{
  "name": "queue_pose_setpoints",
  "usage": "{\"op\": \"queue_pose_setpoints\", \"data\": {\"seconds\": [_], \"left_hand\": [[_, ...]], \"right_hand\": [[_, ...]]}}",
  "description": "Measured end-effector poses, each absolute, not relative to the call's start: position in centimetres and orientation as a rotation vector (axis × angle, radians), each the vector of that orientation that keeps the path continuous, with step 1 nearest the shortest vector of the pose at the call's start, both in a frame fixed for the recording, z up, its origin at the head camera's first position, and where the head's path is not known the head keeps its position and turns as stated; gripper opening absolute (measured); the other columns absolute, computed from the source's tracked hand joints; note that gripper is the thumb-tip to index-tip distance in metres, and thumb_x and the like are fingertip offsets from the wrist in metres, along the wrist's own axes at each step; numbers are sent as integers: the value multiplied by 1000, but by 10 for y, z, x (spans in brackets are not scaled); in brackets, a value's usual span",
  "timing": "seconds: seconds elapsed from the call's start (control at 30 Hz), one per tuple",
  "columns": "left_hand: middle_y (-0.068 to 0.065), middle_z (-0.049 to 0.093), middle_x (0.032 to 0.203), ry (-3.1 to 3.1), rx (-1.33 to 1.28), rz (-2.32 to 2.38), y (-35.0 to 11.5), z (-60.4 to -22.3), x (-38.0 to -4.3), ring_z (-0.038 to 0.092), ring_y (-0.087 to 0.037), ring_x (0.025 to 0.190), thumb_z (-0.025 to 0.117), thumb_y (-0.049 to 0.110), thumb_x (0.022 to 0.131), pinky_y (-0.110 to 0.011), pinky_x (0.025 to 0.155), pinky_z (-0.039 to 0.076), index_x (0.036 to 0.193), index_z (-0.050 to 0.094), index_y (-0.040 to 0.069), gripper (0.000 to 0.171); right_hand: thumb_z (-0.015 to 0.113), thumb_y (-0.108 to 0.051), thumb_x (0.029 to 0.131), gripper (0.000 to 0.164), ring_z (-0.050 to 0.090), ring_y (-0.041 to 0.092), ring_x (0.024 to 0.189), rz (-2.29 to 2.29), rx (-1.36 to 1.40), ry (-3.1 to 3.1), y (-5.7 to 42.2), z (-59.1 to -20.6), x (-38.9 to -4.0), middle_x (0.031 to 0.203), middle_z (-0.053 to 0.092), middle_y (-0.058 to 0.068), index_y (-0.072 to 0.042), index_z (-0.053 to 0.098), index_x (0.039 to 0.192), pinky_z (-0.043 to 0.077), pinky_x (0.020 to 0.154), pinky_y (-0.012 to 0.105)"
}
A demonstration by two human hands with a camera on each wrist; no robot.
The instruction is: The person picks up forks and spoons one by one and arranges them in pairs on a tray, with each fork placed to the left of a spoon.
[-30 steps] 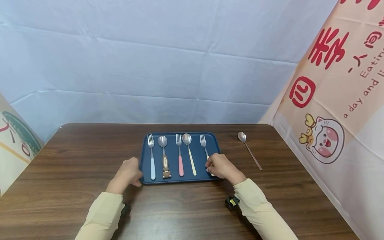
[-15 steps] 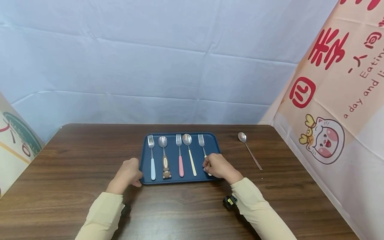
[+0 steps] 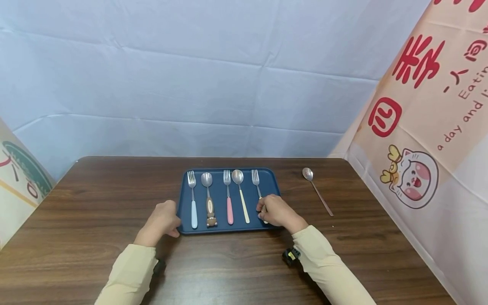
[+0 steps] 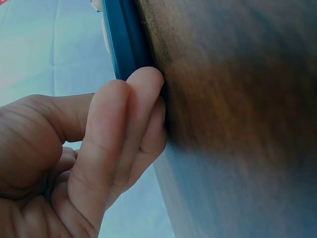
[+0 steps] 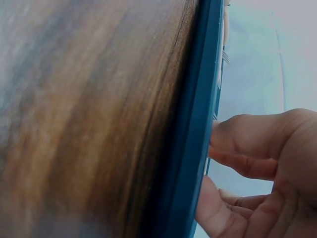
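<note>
A blue tray (image 3: 219,199) lies on the table with a row of cutlery. My right hand (image 3: 277,210) pinches the cream-handled fork (image 3: 256,178) by its handle, at the tray's right end; the fingers hide part of that handle. In the right wrist view, thumb and fingertips (image 5: 212,206) show just over the tray's front rim (image 5: 190,119). My left hand (image 3: 163,218) grips the tray's front left corner, its fingers (image 4: 106,119) bent at the rim (image 4: 124,44) in the left wrist view.
Along the tray lie a blue-handled fork (image 3: 194,207), a bear-handled spoon (image 3: 210,206), a pink-handled fork (image 3: 229,207) and a cream-handled spoon (image 3: 244,203). A metal spoon (image 3: 318,192) lies on the brown table (image 3: 228,271) right of the tray. Cloth hangs behind.
My right hand has shifted slightly left with the cream-handled fork, whose tines now point straighter toward the far edge. The left hand and the tray have stayed in place.
</note>
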State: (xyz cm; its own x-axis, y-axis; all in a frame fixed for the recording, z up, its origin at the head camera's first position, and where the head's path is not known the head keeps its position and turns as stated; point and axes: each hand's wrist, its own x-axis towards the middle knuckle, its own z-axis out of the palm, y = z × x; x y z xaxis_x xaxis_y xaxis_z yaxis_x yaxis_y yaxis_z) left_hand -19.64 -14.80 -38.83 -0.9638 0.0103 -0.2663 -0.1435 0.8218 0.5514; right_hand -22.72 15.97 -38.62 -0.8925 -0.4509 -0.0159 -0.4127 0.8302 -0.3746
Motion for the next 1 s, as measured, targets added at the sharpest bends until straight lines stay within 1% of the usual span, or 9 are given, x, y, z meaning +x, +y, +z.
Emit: {"op": "queue_pose_setpoints", "data": {"seconds": [0.1,0.4,0.53,0.73,1.0], "left_hand": [[-9,57,53,2749,-108,858,-148,-388,-196,60,-14,43,55,-8,75,-28,53,49,84,54,-10,9],[-10,57,54,2751,-102,852,-148,-388,-196,60,-14,44,55,-8,76,-28,54,49,85,54,-11,10],[-9,57,55,2751,-99,854,-149,-388,-196,60,-14,44,55,-8,76,-29,54,49,85,55,-11,10],[-9,57,53,2753,-100,851,-148,-388,-196,60,-14,43,55,-8,75,-29,54,49,84,54,-10,9],[-9,57,52,2748,-101,861,-148,-388,-196,60,-14,43,54,-8,75,-28,53,48,82,54,-10,8]], "right_hand": [[70,-2,78,6,51,12,68,-554,-693,2907,160,-387,-228,72,58,-2,-6,67,81,46,66,33],[69,-1,78,5,49,11,64,-591,-700,2889,159,-387,-228,70,57,-2,-5,67,81,46,62,31],[69,-4,79,5,50,12,66,-569,-697,2885,159,-386,-226,70,56,-3,-5,67,83,46,64,32],[69,-13,82,15,53,15,74,-443,-652,2893,157,-380,-224,79,59,0,-6,67,95,47,71,37],[69,-12,82,19,55,17,75,-389,-664,2891,155,-370,-218,88,63,7,-2,66,99,48,68,36]]}}
